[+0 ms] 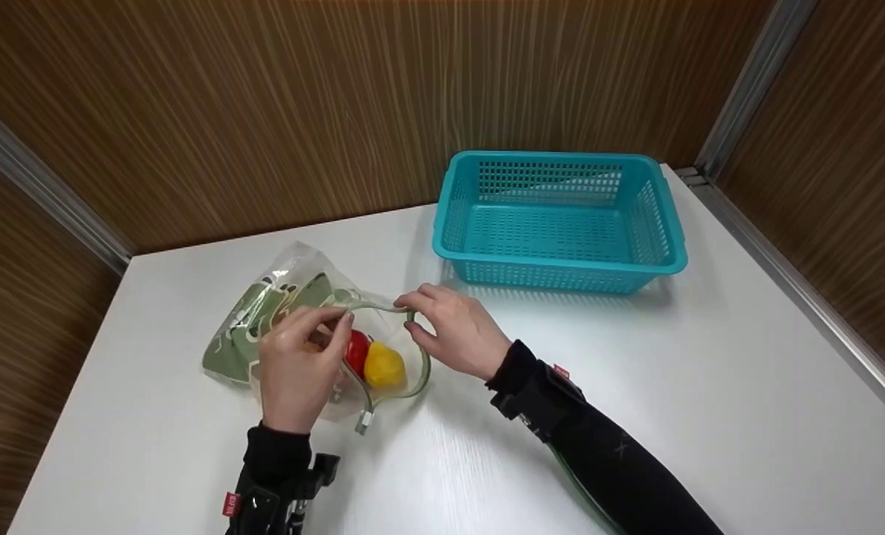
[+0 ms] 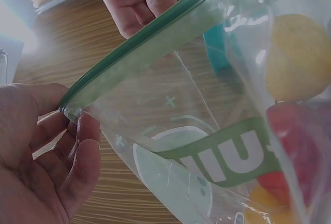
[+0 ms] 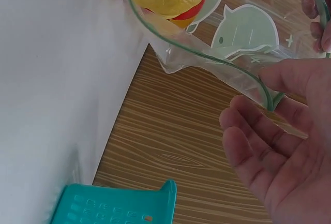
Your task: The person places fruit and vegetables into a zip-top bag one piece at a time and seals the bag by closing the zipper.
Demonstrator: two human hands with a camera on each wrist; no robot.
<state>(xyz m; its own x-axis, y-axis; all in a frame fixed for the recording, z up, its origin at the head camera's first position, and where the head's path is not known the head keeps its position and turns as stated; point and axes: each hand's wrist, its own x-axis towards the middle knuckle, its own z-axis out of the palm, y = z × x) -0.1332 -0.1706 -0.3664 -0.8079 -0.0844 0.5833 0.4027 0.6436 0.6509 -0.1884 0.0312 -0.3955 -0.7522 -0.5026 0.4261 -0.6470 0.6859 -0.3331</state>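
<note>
A clear zip bag (image 1: pixel 238 338) with green printed shapes lies on the table, its mouth spread into a loop. My left hand (image 1: pixel 293 368) pinches one end of the green zip edge (image 2: pixel 116 56) between thumb and fingers. The opposite end of that edge is between the thumb and fingers of my right hand (image 1: pixel 461 331). Inside sit a yellow toy fruit (image 1: pixel 385 365) and a red one (image 1: pixel 357 351), the red partly hidden by my left hand. The left wrist view also shows an orange-yellow piece (image 2: pixel 266 208) below them. A white slider (image 1: pixel 368 418) sits on the zip's near side.
A turquoise perforated basket (image 1: pixel 561 261) stands behind my right hand, near the back edge of the white table (image 1: pixel 531 475). Brown wood-grain panels (image 1: pixel 279 111) rise behind the table and on both sides.
</note>
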